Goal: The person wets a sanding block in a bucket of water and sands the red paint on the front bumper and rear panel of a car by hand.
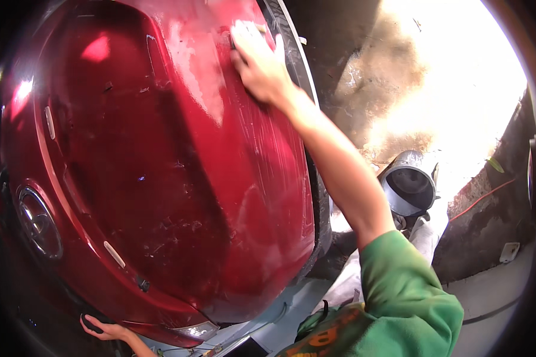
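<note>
A red car hood point(244, 178) fills the left and middle of the view, with wet streaks and a pale film on its right part. Near its far right edge, my right hand point(259, 65) presses down on the paint, fingers stretched forward. A small yellowish edge shows at the fingertips; the thing under the palm is mostly hidden, so its kind cannot be made out. At the lower left, my left hand point(103, 329) is beside the car's front corner, near the headlight point(198, 331). Its fingers are apart and curved, holding nothing visible.
A dark bucket point(408, 187) stands right of the car, by my legs. Bright sunlight falls on the stained floor point(393, 89) behind it. An orange cord point(482, 199) and a small white piece point(509, 252) lie at the right. A round chrome emblem point(40, 223) marks the car's front.
</note>
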{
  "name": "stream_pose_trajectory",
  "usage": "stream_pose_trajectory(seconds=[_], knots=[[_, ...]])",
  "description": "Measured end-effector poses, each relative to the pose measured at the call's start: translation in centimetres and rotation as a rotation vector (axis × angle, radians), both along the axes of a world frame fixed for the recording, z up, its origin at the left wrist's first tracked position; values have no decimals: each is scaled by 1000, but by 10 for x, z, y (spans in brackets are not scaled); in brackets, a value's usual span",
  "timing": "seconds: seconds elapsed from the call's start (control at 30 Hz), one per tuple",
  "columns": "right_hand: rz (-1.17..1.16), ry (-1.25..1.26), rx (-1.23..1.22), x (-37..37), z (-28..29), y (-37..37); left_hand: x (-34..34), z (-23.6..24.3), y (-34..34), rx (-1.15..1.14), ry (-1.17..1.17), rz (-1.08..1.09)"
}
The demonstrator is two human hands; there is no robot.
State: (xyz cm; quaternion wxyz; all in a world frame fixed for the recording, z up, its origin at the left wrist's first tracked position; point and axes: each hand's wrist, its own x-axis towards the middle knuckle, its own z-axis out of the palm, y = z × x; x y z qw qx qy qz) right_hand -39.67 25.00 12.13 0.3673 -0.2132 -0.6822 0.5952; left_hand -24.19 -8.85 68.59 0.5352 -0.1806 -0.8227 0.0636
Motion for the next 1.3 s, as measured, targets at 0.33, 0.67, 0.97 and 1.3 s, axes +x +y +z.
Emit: stream_pose_trajectory(seconds=[0.33,0.67,0.97,1.3], knots=[[429,-79,-129,181,52,-148,18,14,-3,-50,38,79],[303,10,-193,123,79,-123,22,14,-7,-17,46,32],[67,-9,31,170,14,-157,4,10,-6,-117,-15,-101],[304,-103,-240,391,55,-384,-20,68,-35,-106,-188,-242]])
